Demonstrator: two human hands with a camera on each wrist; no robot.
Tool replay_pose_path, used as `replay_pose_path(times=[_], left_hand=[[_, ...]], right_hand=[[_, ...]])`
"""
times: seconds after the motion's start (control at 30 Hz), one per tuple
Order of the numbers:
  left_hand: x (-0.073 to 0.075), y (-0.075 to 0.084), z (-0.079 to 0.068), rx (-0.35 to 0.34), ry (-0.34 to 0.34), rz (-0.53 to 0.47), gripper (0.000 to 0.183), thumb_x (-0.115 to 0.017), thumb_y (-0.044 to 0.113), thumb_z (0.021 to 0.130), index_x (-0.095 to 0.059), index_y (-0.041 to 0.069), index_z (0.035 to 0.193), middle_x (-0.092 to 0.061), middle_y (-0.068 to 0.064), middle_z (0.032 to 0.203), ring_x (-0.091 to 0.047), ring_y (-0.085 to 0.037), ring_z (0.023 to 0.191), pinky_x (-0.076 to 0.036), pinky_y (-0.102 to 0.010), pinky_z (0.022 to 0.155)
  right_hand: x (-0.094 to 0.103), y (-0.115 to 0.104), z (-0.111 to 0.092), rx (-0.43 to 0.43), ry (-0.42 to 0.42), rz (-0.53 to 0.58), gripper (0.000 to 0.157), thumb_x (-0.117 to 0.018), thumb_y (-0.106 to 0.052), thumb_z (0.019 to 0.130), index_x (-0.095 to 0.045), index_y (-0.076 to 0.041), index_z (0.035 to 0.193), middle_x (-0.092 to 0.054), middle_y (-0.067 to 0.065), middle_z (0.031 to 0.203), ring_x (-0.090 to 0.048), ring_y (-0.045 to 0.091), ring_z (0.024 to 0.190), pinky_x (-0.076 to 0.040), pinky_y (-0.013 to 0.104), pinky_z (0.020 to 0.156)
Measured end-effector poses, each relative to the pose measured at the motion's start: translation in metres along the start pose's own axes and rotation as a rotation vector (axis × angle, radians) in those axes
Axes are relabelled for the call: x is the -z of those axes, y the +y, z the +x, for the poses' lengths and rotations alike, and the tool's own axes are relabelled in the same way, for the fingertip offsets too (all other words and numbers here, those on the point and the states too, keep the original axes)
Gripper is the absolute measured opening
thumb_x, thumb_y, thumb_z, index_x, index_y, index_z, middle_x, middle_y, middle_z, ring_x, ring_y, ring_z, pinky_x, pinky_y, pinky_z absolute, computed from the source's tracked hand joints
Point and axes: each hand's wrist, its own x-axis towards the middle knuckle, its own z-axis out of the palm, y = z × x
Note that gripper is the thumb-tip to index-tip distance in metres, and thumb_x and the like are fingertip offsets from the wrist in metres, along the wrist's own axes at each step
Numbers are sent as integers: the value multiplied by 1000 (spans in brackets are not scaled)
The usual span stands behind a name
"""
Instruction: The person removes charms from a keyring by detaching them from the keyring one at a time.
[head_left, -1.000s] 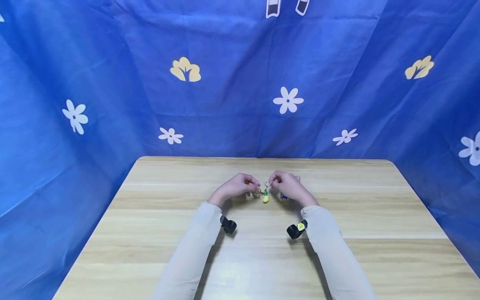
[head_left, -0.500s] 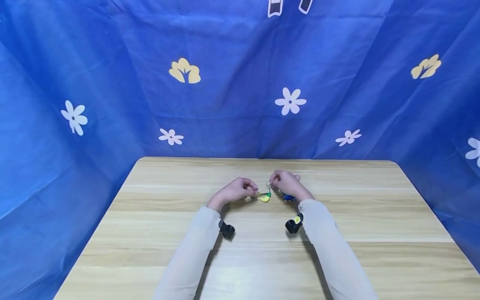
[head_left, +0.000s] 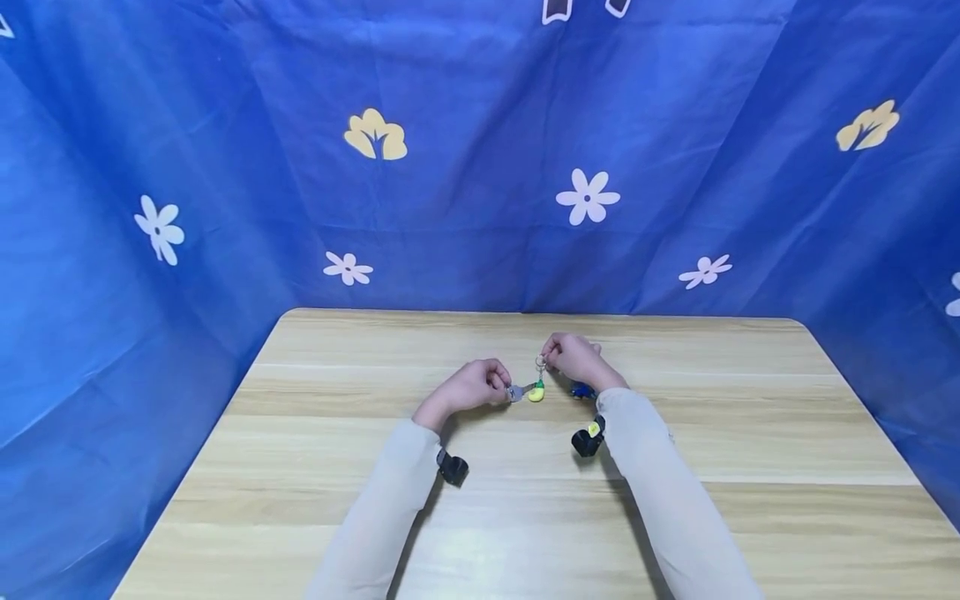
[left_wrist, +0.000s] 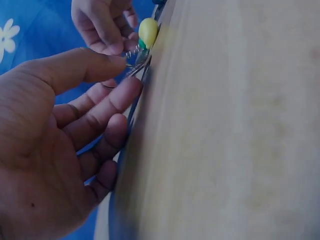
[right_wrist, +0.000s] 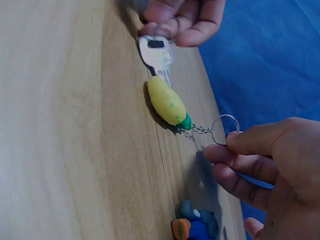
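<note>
My left hand [head_left: 471, 385] pinches a silver key [right_wrist: 156, 54] by its head end, between thumb and fingertips. A thin metal ring also shows at those fingers in the right wrist view. With thumb and forefinger, my right hand [head_left: 576, 360] holds a split key ring [right_wrist: 213, 129]. A short chain [right_wrist: 201, 129] joins that ring to a yellow, pear-like charm [right_wrist: 166, 101] with a green cap. The charm lies between the hands, low by the tabletop, its yellow end against the key's blade. Whether the key and key ring are linked cannot be told.
A small blue figure [right_wrist: 200, 222] with an orange part lies on the wooden table [head_left: 495, 517], close below my right hand. Behind the table hangs a blue cloth [head_left: 465, 183] with flowers. Black wrist cameras [head_left: 453, 468] hang under both sleeves.
My left hand has drawn slightly left and down, and the key at its fingers has come into view. The yellow charm has tilted and shifted a little right. My right hand still holds the ring.
</note>
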Motion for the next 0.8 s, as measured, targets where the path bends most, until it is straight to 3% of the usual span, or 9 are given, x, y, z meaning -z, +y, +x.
replay_pose_path(times=[0.4, 0.8], left_hand=[[-6, 5, -8, -30, -18, 242, 8, -72, 12, 80, -66, 8, 83, -60, 3, 73, -51, -9, 66, -44, -22, 66], [-3, 5, -15, 15, 32, 267, 9, -73, 15, 82, -67, 8, 79, -60, 3, 71, -47, -10, 63, -41, -23, 62]], right_hand=[[-2, -3, 2, -45, 0, -34, 11, -56, -13, 93, -65, -13, 86, -69, 0, 77, -59, 17, 78, -24, 51, 94], [2, -1, 1, -62, -22, 7, 13, -54, -13, 94, -64, -12, 87, -69, -1, 76, -60, 18, 81, -19, 57, 102]])
